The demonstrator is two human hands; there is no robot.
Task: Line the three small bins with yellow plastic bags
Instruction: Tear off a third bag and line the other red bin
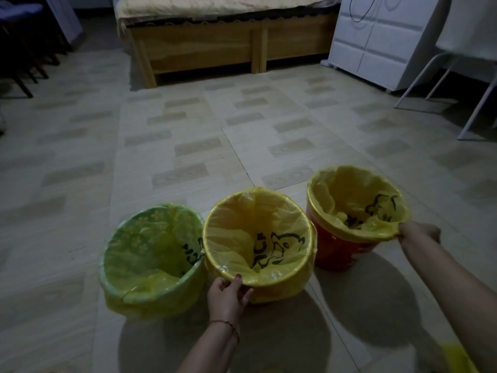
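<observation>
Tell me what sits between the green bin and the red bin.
In the head view, the yellow bin stands between the green bin and the red bin, lined, with the left hand gripping its near rim.

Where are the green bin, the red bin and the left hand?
green bin (115, 267): head view, left rim.
red bin (336, 251): head view, outer wall.
left hand (228, 294): head view, back of hand, at the middle bin's rim.

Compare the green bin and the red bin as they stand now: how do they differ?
The green bin stands at the left end of the row and no hand touches it; the red bin stands at the right end, farther from the camera, with the right hand gripping its rim. The green bin's sides are largely covered by overhanging bag; the red bin's side shows bare below a short overhang. Both hold a yellow bag folded over the rim.
</observation>
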